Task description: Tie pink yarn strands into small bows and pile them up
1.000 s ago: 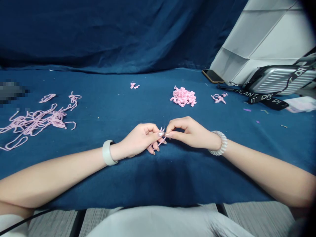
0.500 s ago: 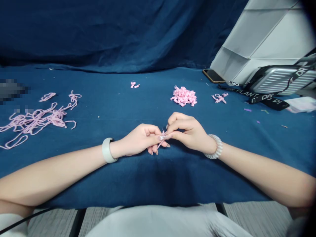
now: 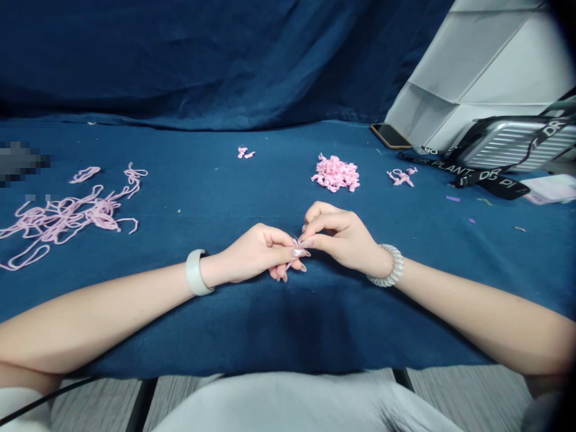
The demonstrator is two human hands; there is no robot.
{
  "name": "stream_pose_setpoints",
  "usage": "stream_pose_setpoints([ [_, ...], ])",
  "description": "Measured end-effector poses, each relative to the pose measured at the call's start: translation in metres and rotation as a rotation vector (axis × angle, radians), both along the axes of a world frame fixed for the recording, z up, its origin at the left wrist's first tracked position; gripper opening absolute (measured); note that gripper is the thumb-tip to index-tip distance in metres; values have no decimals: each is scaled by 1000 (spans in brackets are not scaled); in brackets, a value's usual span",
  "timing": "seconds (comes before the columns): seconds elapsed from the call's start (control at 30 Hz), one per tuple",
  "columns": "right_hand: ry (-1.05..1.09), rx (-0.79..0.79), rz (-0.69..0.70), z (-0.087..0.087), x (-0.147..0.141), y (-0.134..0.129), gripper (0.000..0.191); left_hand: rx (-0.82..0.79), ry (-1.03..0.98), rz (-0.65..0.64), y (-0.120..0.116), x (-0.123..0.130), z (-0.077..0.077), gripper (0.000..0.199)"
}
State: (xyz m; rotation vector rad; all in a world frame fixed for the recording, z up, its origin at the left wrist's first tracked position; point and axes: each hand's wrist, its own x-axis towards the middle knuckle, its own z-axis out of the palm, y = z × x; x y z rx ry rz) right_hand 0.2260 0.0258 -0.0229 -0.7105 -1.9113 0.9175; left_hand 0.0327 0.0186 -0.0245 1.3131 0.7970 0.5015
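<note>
Closing in on the left hand (image 3: 252, 255), the right hand (image 3: 342, 237) is lifting slightly, and both are pinching a short pink yarn piece (image 3: 288, 264) between their fingertips. This grip is pressed tight, hiding most of the yarn, with one end poking out below. Beyond, on the blue-cloth table (image 3: 288, 318), a pink yarn tangle (image 3: 67, 216) is sprawling leftward, and a heap of knotted yarn (image 3: 335, 174) is sitting straight ahead.

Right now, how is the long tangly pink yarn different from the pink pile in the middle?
The long pink yarn lies spread out in loose loops, but the pink pile is heaped close together. The yarn is made of long strands, while the pile is made of short, curly pieces. The yarn also covers more of the blue cloth than the pile. Both are pale pink and lie on that cloth.
</note>
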Motion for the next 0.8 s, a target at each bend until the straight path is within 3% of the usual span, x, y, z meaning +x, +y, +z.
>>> stream_pose_setpoints([
  [0.3,-1,-75,1,1,-2,2,16,0,9,-41,0,-1,0,24],
  [0.57,24,-316,89,2,5,7,22,-18,-39,-7,-1,0,0,25],
  [0.8,-51,-250,122,2,-1,2,21,-20,-21,22,-1,1,1,26],
])
